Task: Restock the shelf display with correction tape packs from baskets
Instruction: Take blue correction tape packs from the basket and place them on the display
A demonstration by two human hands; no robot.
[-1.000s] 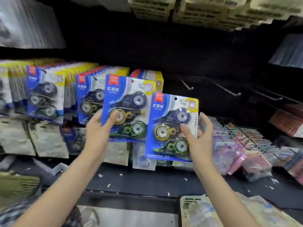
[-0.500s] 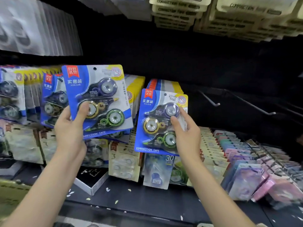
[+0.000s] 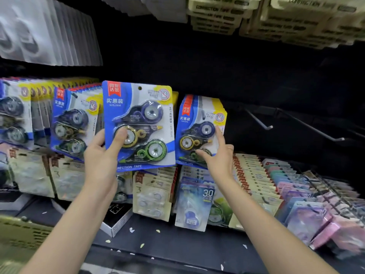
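A: Left hand (image 3: 98, 161)?
B: Fingers clamped on correction tape pack (image 3: 138, 125); held before the hanging rows, long axis upright, face toward camera.
A: Right hand (image 3: 219, 157)?
B: Fingers spread, touching hung pack (image 3: 199, 131) on its peg, upright.

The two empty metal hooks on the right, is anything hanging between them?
No. In the head view, the nearer hook and the longer hook are both bare, with only dark back panel between them.
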